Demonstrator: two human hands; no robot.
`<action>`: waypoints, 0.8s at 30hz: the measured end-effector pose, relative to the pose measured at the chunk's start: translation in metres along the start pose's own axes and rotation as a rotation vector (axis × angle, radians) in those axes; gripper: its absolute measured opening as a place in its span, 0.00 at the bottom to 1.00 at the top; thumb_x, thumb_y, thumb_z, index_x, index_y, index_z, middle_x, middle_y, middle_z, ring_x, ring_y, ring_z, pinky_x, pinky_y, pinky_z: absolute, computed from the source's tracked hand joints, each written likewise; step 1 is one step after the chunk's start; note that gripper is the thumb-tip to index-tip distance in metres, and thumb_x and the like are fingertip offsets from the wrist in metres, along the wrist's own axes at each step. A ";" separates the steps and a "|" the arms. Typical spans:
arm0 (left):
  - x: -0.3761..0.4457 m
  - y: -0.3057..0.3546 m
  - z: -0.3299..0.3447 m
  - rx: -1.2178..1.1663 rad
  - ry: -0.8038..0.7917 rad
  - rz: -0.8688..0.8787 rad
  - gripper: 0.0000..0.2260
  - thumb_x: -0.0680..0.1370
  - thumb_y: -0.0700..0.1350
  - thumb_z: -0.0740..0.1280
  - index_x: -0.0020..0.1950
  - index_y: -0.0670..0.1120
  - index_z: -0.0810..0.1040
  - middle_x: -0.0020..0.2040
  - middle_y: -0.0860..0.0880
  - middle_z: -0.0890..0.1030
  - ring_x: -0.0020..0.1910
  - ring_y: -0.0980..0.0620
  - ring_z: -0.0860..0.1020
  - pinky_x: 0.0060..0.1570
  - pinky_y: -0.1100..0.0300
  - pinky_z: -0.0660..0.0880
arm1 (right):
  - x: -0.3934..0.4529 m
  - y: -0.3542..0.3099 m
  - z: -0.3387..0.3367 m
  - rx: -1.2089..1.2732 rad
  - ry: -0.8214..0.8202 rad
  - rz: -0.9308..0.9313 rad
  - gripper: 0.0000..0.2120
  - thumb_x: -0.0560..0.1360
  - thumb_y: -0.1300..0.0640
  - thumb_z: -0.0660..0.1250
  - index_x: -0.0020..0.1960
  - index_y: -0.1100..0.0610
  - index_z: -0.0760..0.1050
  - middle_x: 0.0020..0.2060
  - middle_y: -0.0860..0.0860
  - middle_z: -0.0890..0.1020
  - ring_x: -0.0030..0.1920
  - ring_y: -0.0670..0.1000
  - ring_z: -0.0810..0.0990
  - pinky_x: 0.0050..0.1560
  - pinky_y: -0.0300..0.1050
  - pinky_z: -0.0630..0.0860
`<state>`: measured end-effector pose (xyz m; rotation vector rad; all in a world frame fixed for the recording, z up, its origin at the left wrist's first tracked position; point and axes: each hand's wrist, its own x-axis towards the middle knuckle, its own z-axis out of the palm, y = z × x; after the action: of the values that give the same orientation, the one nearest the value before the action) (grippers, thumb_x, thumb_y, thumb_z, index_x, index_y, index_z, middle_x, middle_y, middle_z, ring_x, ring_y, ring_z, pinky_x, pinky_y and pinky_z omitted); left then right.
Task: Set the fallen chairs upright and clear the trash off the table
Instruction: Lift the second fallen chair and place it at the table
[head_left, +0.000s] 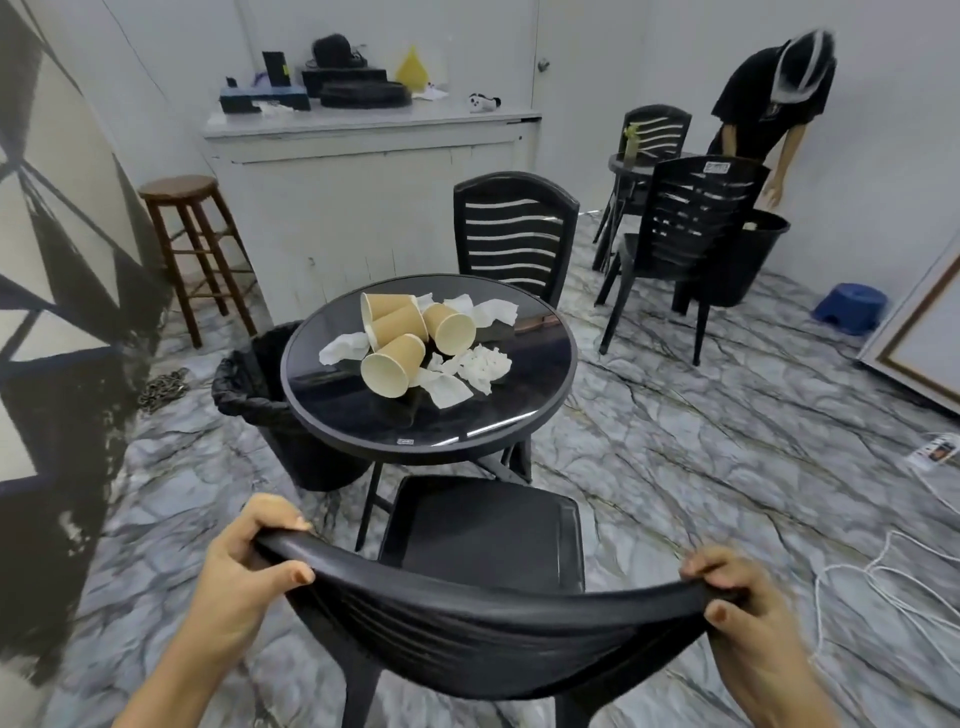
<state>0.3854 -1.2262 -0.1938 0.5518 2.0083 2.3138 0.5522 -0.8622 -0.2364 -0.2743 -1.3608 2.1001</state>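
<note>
A black plastic chair (483, 535) stands upright right in front of me, its seat facing the round black table (363, 421). My left hand (249, 561) grips the left end of its top rail and my right hand (737, 603) grips the right end. On the table lie several tan paper cups (387, 366) on their sides among crumpled white napkins (483, 364). A second black chair (514, 234) stands upright behind the table. A black bin with a liner (249, 379) sits at the table's left.
Another person (769, 104) bends over a second black bin (748, 260) at the back right, beside two more chairs and a small table. A wooden stool (182, 244) stands left of a white counter. White cables (893, 587) and a blue stool (852, 306) lie on the marbled floor.
</note>
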 end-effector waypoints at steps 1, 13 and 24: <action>0.000 0.000 -0.001 0.004 0.005 0.000 0.27 0.47 0.60 0.81 0.36 0.47 0.77 0.36 0.54 0.75 0.38 0.56 0.75 0.37 0.68 0.72 | 0.002 -0.001 0.003 0.008 -0.003 0.017 0.29 0.62 0.84 0.54 0.27 0.51 0.77 0.31 0.48 0.81 0.34 0.45 0.79 0.32 0.33 0.74; -0.091 -0.035 0.030 -0.028 0.165 -0.112 0.27 0.40 0.58 0.81 0.33 0.48 0.81 0.36 0.60 0.80 0.40 0.66 0.77 0.41 0.73 0.73 | 0.026 -0.022 -0.037 -0.076 -0.190 0.280 0.18 0.58 0.73 0.59 0.27 0.51 0.77 0.34 0.46 0.82 0.38 0.45 0.80 0.35 0.36 0.75; -0.050 -0.026 -0.025 0.072 -0.006 -0.193 0.24 0.44 0.54 0.82 0.34 0.49 0.80 0.39 0.57 0.80 0.40 0.61 0.78 0.36 0.68 0.75 | -0.018 -0.006 -0.009 -0.094 -0.170 0.290 0.13 0.52 0.59 0.81 0.28 0.50 0.78 0.35 0.43 0.82 0.42 0.43 0.79 0.42 0.37 0.75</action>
<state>0.4200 -1.2585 -0.2342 0.3499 2.0489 2.1342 0.5729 -0.8645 -0.2375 -0.3560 -1.6030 2.3434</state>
